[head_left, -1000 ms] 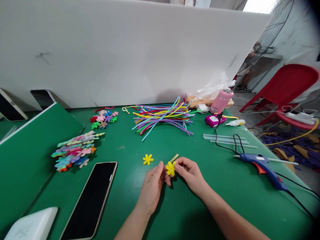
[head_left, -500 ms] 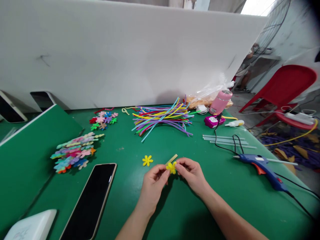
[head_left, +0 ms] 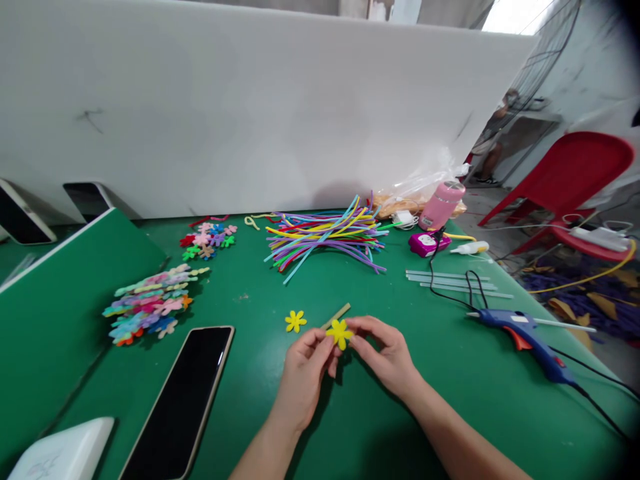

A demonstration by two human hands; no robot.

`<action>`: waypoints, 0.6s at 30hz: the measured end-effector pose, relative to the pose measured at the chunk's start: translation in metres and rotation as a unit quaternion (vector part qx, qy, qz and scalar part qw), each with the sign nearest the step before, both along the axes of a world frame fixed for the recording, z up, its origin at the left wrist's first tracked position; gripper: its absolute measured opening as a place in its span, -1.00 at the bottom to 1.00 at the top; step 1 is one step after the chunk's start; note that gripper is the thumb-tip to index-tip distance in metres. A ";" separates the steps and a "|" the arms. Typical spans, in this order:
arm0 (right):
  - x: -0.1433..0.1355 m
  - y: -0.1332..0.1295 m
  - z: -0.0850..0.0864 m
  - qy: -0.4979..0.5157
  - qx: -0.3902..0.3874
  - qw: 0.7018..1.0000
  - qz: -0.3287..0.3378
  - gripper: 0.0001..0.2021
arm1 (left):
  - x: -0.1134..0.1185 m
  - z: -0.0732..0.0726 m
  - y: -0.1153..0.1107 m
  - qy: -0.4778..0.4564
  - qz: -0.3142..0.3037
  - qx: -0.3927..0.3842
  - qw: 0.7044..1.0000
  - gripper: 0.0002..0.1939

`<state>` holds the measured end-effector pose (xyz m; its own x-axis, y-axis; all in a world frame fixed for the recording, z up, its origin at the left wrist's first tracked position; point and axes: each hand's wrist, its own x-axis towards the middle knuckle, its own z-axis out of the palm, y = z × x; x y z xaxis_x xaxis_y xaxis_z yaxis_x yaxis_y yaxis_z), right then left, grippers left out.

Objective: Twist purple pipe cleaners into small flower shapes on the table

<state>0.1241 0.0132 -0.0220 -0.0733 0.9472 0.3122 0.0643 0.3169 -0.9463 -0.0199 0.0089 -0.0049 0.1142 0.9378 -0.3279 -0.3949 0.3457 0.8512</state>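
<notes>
A yellow pipe-cleaner flower [head_left: 339,334] with several rounded petals is held up between my two hands, its face towards me. My left hand [head_left: 309,367] pinches it at the left between thumb and fingers. At the opposite side, my right hand [head_left: 384,350] has thumb and fingertips closed on a petal. Behind the flower a short pale stick [head_left: 341,311] pokes out beyond my left fingers; its lower end is hidden, and I cannot tell whether it is held. Left of my hands, a second yellow flower [head_left: 296,321] lies flat on the green table [head_left: 260,387].
Beyond my hands lies a pile of coloured pipe cleaners [head_left: 327,237]. Several colourful flowers [head_left: 207,240] and a flower stack [head_left: 150,303] sit leftward, near a phone [head_left: 180,400]. Rightward are glue sticks [head_left: 455,283], a corded blue glue gun [head_left: 520,333] and a pink bottle [head_left: 443,205].
The held flower has turned to face me more fully and shifted slightly left. The pale stick's tip has also moved a little left. The second yellow flower stays in place.
</notes>
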 end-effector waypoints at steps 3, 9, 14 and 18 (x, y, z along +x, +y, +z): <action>0.001 0.000 -0.002 0.023 -0.068 0.997 -0.020 -0.80 | 0.000 -0.003 -0.001 0.055 0.007 0.028 0.998 -0.85; -0.003 0.000 0.004 -0.014 -0.108 0.994 -0.006 -0.76 | 0.002 0.000 -0.003 0.138 0.005 0.077 0.987 -0.82; -0.006 0.000 0.008 -0.026 -0.126 0.991 0.027 -0.77 | 0.001 0.002 -0.003 0.066 -0.023 0.068 0.995 -0.76; -0.001 0.001 0.011 -0.043 -0.141 0.985 0.093 -0.76 | 0.000 -0.001 -0.002 0.031 -0.051 0.054 0.997 -0.74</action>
<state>0.1226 0.0142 -0.0108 -0.2688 0.9629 0.0237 0.1142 0.0563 -0.9919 -0.0197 0.0070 -0.0059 0.1944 0.9522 -0.2355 -0.3078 0.2871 0.9071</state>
